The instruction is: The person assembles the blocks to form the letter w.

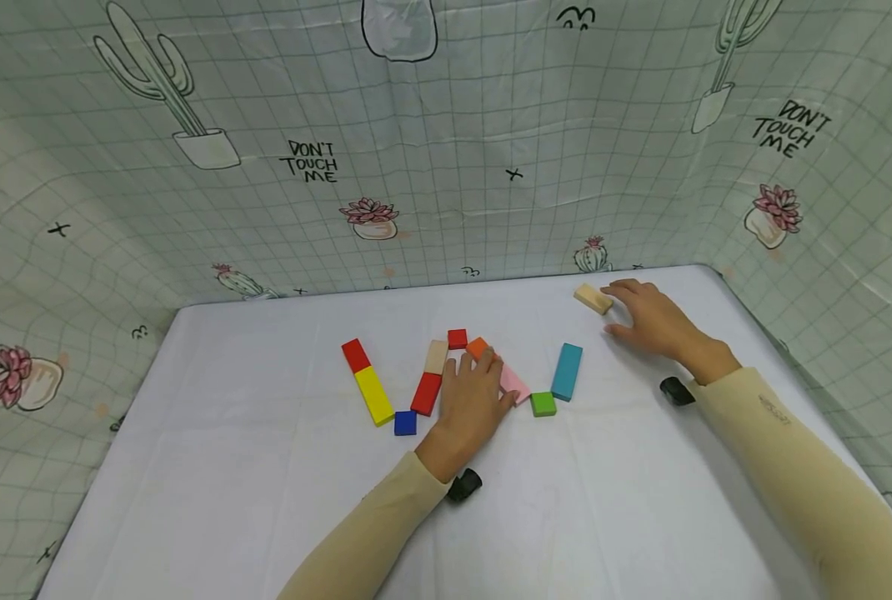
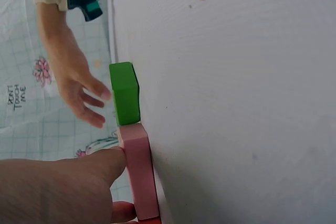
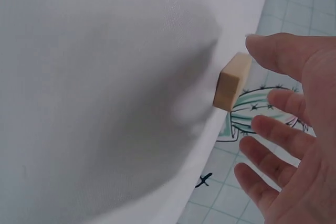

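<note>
My left hand (image 1: 472, 400) reaches over the middle of a zigzag of coloured blocks. In the left wrist view its thumb touches a pink block (image 2: 139, 174), and another fingertip is at the block's far end. In the head view its fingers lie by an orange block (image 1: 477, 347), and the hand hides part of the row. A green block (image 1: 543, 404) meets the pink one's near end. My right hand (image 1: 652, 321) hovers at the far right, thumb and fingers spread beside a plain wooden block (image 1: 593, 298). A gap shows between that hand and the block in the right wrist view.
Left of my left hand lie red (image 1: 356, 355), yellow (image 1: 374, 395), blue (image 1: 405, 422), second red (image 1: 426, 393) and beige (image 1: 436, 357) blocks. A small red block (image 1: 457, 339) sits behind, a teal block (image 1: 567, 372) at right. Patterned cloth (image 1: 446, 167) hangs behind the white table (image 1: 228, 500).
</note>
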Available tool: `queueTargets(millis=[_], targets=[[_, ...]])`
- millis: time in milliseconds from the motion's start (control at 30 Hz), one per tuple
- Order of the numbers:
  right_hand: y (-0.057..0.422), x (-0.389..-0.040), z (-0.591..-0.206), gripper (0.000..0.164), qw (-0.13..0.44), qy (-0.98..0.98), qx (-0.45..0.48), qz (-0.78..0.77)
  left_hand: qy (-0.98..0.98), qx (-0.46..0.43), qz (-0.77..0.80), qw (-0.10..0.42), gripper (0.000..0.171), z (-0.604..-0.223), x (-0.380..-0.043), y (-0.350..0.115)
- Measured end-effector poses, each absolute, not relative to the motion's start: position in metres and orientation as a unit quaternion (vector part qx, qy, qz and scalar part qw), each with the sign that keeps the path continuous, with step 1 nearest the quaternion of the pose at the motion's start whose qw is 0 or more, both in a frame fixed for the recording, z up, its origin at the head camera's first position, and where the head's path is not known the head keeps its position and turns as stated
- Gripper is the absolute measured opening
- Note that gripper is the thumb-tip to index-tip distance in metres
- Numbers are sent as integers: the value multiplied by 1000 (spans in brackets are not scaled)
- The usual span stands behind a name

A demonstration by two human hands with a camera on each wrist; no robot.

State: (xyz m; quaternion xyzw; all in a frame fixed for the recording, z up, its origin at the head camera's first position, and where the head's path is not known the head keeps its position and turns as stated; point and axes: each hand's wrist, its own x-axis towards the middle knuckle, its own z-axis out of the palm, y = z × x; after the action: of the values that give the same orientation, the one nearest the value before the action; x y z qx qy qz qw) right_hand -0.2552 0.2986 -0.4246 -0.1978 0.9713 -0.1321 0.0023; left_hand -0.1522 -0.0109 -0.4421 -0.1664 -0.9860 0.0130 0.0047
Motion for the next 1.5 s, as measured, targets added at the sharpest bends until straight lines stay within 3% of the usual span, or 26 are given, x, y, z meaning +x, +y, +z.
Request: queueTargets(millis=[1033, 1500], targets=[[299, -303, -418, 68, 63, 944, -306, -111, -986, -168, 8, 10, 64, -439, -154, -13], [293, -302, -418, 55, 61, 949, -296, -89, -986, -167, 8, 2, 65, -440, -152, -11]])
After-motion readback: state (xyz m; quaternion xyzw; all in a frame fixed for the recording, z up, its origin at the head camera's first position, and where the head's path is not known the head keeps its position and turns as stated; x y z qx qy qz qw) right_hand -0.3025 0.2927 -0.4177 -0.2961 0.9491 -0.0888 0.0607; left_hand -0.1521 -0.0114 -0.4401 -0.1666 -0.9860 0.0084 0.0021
